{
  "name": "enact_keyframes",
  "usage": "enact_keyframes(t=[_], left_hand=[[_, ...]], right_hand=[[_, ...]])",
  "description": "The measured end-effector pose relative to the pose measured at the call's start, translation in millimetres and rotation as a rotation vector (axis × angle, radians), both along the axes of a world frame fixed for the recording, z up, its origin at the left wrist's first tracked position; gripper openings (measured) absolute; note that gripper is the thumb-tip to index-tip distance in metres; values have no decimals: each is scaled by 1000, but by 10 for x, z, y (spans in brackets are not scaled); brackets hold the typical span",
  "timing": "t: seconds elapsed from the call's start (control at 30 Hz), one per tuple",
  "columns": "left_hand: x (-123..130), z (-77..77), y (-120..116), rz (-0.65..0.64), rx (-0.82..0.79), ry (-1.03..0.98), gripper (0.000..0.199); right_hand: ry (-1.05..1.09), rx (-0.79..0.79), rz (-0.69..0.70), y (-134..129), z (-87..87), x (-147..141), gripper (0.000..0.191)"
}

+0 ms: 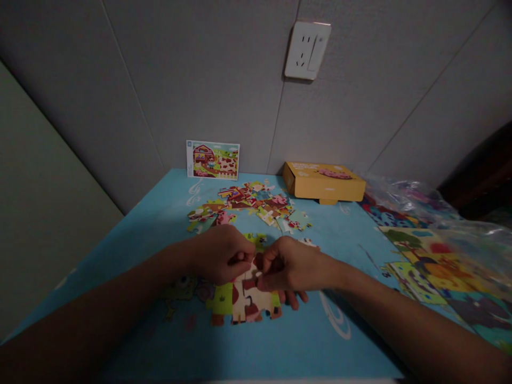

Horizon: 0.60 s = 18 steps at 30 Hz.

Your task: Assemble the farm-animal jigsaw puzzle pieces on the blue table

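A partly joined jigsaw puzzle (240,303) of a brown-and-white cow on green lies flat on the blue tabletop. Over its upper edge, my left hand (224,253) is closed, thumb and forefinger pressed together; what they hold, if anything, is hidden. Close beside it, my right hand (294,264) is closed in a pinch at a brown-and-cream jigsaw piece (253,273), thumb low against the puzzle. Under my right wrist several fingertips (294,300) show; whose they are I cannot tell. A green jigsaw piece (256,240) shows just behind the hands.
Loose jigsaw pieces (276,201) lie heaped beyond the hands. A farm picture card (216,160) leans on the wall, and a yellow box (328,184) stands at the back right. Other puzzles (452,266), some under clear plastic (416,200), lie on the right.
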State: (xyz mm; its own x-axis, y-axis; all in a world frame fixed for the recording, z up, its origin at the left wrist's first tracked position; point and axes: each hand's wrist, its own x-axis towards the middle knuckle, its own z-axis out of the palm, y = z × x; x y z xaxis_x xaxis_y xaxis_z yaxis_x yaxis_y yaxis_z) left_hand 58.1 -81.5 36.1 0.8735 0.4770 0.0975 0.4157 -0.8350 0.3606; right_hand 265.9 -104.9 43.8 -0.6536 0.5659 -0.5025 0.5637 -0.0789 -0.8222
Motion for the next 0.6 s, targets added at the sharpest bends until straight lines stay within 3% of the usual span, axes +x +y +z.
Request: enact_keyframes(t=[0.27,0.5,0.6], left_hand=[[-25,34,1,-29,-99,23,21],[-6,15,17,-18,-103,43,32],[-4,18,22,-15,-109,37,33]], right_hand=[[-162,79,27,6,60,1,23],[-273,458,35,30,31,14,36],[-323,542,47,25,53,-4,40]])
